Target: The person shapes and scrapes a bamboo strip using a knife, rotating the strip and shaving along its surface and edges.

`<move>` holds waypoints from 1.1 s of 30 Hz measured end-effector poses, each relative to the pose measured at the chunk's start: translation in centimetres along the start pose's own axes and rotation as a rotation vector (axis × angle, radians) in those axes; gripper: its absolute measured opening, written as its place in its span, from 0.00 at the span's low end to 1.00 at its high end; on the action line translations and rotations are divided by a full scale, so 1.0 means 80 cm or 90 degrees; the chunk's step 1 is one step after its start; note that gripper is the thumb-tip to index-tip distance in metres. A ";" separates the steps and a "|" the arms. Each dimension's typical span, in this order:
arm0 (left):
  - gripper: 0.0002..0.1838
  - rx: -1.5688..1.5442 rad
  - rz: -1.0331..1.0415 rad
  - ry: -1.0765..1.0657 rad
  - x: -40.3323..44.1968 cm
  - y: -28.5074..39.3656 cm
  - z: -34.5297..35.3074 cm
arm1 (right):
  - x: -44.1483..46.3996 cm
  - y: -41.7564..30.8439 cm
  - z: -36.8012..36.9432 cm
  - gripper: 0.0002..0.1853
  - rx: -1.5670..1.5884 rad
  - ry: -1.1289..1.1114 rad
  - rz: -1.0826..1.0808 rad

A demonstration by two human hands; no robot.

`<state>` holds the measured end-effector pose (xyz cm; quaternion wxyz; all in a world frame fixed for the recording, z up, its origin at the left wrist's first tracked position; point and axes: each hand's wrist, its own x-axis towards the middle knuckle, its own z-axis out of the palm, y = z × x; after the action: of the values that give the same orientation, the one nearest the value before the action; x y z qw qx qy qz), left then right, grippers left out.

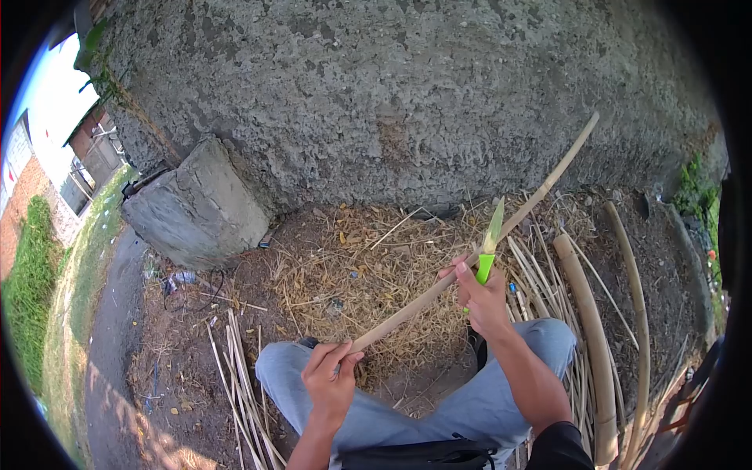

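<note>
My left hand [331, 377] is closed around the low end of a long, thin, tan bamboo strip [407, 311]. My right hand [482, 296] grips a knife with a bright green handle [486, 268] and a pointed blade, and its fingers are on the strip too. I can't tell if the blade touches the strip. The strip slants up in front of me, over my knees, its far end high on my right. It looks light and stiff, but a bit bendy. Its edges may be sharp, so I think the low end and the middle are good holds, away from the blade. Past it lies dry, yellow-brown straw [364, 274]. A thick, tan bamboo pole [583, 333] lies to my right, and a rough, grey wall [392, 94] stands ahead.
</note>
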<state>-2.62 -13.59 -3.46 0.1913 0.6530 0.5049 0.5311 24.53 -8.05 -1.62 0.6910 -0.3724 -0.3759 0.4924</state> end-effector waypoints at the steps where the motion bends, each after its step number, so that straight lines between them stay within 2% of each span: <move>1: 0.12 0.026 0.038 0.022 -0.001 -0.003 0.001 | 0.000 -0.001 0.001 0.09 0.001 0.000 -0.001; 8: 0.14 0.143 0.179 0.051 -0.001 -0.002 0.002 | -0.001 -0.003 0.005 0.11 -0.043 0.009 -0.024; 12: 0.13 0.137 0.169 0.046 -0.003 -0.005 0.005 | -0.003 -0.006 0.009 0.11 -0.062 0.034 -0.022; 17: 0.14 0.055 0.050 -0.036 -0.007 -0.008 0.010 | -0.003 -0.016 0.008 0.10 -0.095 0.039 -0.040; 21: 0.12 0.065 0.087 -0.037 -0.005 -0.012 0.015 | -0.001 -0.019 0.009 0.10 -0.096 0.054 -0.067; 27: 0.12 0.033 -0.017 -0.117 -0.008 -0.004 0.016 | 0.001 -0.022 0.009 0.10 -0.117 0.070 -0.065; 29: 0.13 -0.041 -0.124 -0.143 -0.009 0.002 0.018 | 0.001 -0.020 0.007 0.10 -0.136 0.064 -0.069; 32: 0.16 -0.020 -0.106 -0.139 -0.013 -0.005 0.022 | 0.002 -0.017 0.007 0.10 -0.131 0.060 -0.107; 33: 0.18 -0.028 -0.151 -0.162 -0.013 -0.004 0.020 | 0.001 -0.018 0.005 0.11 -0.183 0.052 -0.085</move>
<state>-1.27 -13.92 -4.79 0.3292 0.6465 0.5384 0.4287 24.80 -8.29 -0.15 0.6766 -0.4612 -0.4382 0.3710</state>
